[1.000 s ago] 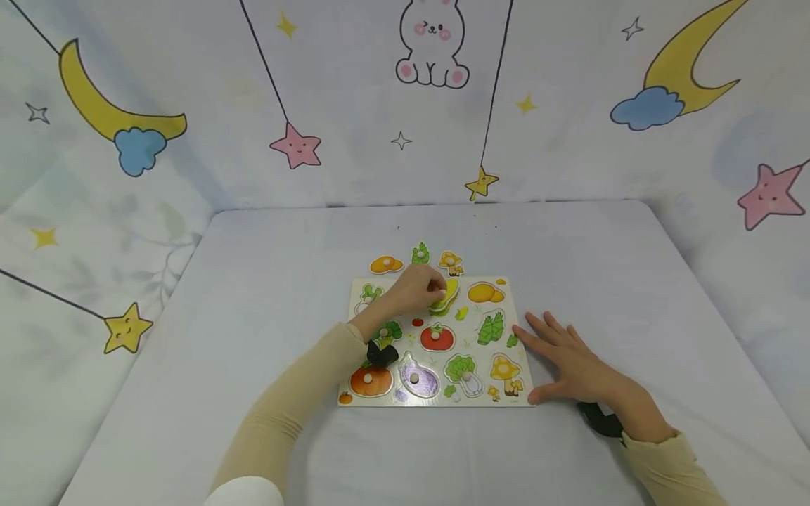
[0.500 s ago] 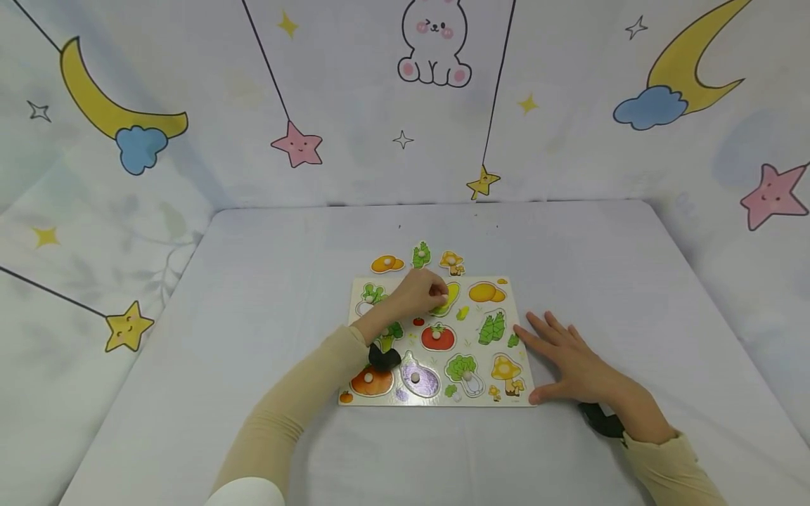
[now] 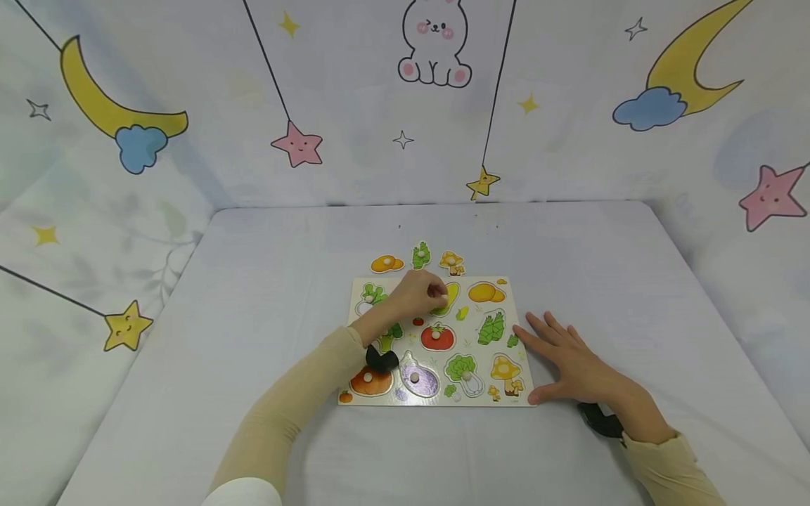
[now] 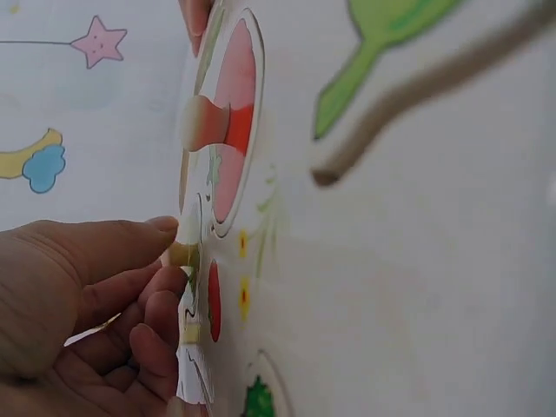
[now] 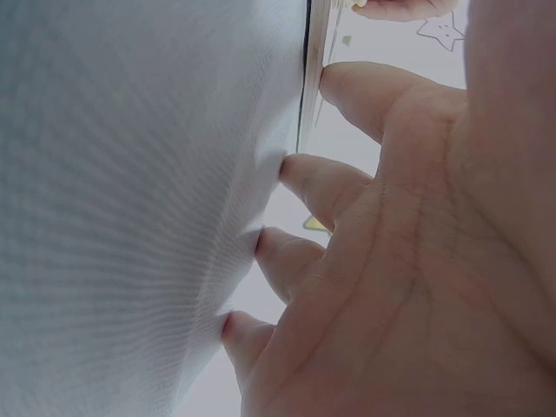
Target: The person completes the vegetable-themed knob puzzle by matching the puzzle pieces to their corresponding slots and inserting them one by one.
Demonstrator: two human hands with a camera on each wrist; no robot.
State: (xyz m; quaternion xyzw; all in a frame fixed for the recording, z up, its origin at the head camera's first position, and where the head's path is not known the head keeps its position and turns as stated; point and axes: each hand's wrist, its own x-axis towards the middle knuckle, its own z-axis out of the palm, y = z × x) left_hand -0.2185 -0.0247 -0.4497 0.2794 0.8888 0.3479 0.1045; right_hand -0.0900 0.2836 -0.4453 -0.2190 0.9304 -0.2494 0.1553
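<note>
In the head view, a puzzle board (image 3: 468, 344) with printed vegetables lies on the white table. My left hand (image 3: 418, 294) is over its upper middle and pinches the knob of the yellow corn piece (image 3: 452, 295), which lies at the corn-shaped recess. From the left wrist camera, thumb and fingertips meet at a small wooden knob (image 4: 181, 254) close against the board. My right hand (image 3: 572, 365) has its fingers spread at the board's right side. One fingertip (image 5: 334, 82) touches the board's edge in the right wrist view, the others rest on the cloth.
Behind the board lie a potato piece (image 3: 387, 264), an asparagus piece (image 3: 420, 254) and a mushroom piece (image 3: 451, 263). Knobbed pieces sit in the board, among them a tomato (image 3: 438, 339), an eggplant (image 3: 419, 378) and a pumpkin (image 3: 372, 382). A patterned cloth (image 3: 354, 169) hangs behind the table.
The corn piece, tilted against its recess a second ago, now lies flatter there. My left hand has shifted slightly toward me with it. My right hand stays put.
</note>
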